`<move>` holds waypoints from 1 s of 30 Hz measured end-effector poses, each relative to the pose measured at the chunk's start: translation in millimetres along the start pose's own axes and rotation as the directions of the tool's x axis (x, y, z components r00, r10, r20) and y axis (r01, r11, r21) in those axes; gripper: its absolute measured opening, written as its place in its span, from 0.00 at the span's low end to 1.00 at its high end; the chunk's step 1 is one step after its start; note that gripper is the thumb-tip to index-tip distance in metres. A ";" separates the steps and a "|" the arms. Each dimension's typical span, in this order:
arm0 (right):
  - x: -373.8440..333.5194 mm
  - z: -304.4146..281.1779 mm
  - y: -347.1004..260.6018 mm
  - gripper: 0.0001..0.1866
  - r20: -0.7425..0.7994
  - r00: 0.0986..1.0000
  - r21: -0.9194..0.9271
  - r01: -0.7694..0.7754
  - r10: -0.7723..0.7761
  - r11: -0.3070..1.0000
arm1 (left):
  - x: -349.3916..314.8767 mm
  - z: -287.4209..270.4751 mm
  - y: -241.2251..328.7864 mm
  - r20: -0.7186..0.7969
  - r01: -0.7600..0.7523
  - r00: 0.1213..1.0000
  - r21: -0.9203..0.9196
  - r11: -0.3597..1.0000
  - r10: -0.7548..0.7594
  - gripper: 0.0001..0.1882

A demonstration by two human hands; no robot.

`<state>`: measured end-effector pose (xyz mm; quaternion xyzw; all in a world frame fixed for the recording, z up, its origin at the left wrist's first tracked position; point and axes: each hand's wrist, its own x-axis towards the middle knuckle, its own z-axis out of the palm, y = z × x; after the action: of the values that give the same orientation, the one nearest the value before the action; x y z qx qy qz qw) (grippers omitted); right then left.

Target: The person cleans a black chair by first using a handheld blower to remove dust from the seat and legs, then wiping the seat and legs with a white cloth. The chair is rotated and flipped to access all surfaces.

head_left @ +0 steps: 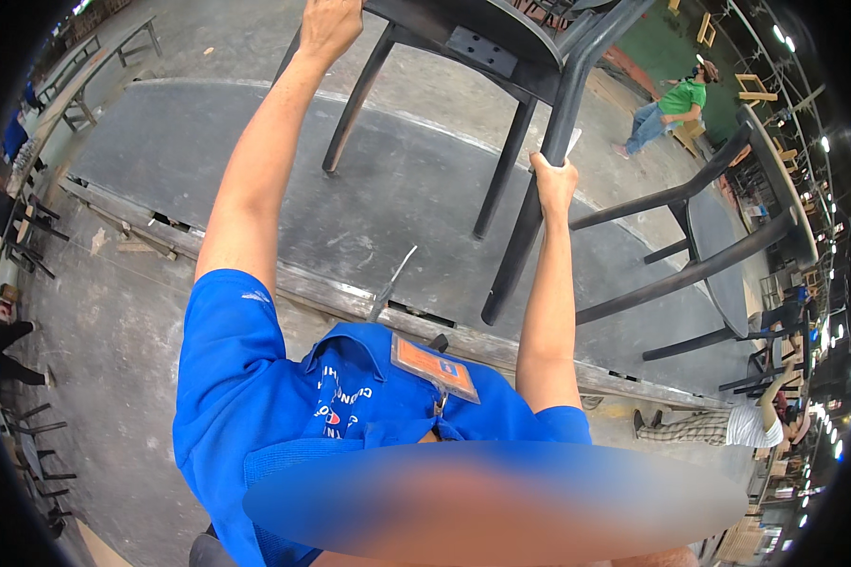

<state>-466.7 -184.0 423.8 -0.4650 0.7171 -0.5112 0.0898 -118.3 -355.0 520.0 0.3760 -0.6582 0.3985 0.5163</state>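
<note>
A black wooden chair [454, 42] is in front of me at the top of the view, its upper part cut off by the frame's edge. My left hand [333, 28] is closed on the chair near its seat, with some fingertips out of sight. Lower down, my right hand [554, 184] wraps round one thick leg of the same chair, thumb showing on the near side. A thin pale edge sticks out beside that hand, too small to name. Beneath the chair lies a dark, scuffed work platform [255, 161]; whether every leg rests on it, I cannot tell.
A second black chair [719, 246] with curved arms stands to the right. Beyond the platform is a person in a green shirt [681, 99]; another in a white top [752, 425] is at the lower right. Benches [95, 71] line the far left.
</note>
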 end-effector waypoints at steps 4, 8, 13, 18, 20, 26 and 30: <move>-0.1 -0.1 -2.1 0.18 -0.007 1.000 -0.028 0.002 -0.002 1.000 | -10.3 -10.8 2.6 0.009 0.183 0.983 -0.083 0.980 -0.183 0.13; -2.0 2.4 -1.5 0.18 -0.026 0.999 -0.032 0.024 -0.024 0.999 | -39.1 -43.3 -5.2 0.269 0.845 0.534 -0.152 0.512 -0.802 0.19; -12.4 6.5 5.7 0.18 -0.218 0.926 -0.193 0.267 -0.307 0.944 | -82.8 -76.1 -18.6 0.273 0.888 0.425 0.062 0.456 -0.863 0.19; -31.5 -13.4 -2.2 0.10 -0.436 0.579 -0.309 0.622 -0.688 0.719 | -99.1 -84.2 -23.5 0.270 0.870 0.463 0.042 0.491 -0.844 0.19; -41.8 -15.2 -17.0 0.10 -0.353 0.447 -0.376 0.737 -0.822 0.562 | -102.6 -87.4 -23.5 0.249 0.875 0.465 0.022 0.485 -0.850 0.19; -74.0 36.7 -65.3 0.26 -0.018 0.555 0.196 0.817 -0.831 0.542 | -108.0 -95.6 -22.5 0.179 0.871 0.479 0.023 0.490 -0.859 0.19; -95.0 67.1 -77.8 0.29 0.199 0.635 0.196 0.720 -0.746 0.666 | -107.4 -99.0 -24.6 0.187 0.882 0.445 0.079 0.465 -0.876 0.18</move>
<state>-329.1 -159.0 423.4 -0.7742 0.4216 -0.4720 -0.0087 -38.7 -265.5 432.9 0.6924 -0.4230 0.0239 0.5840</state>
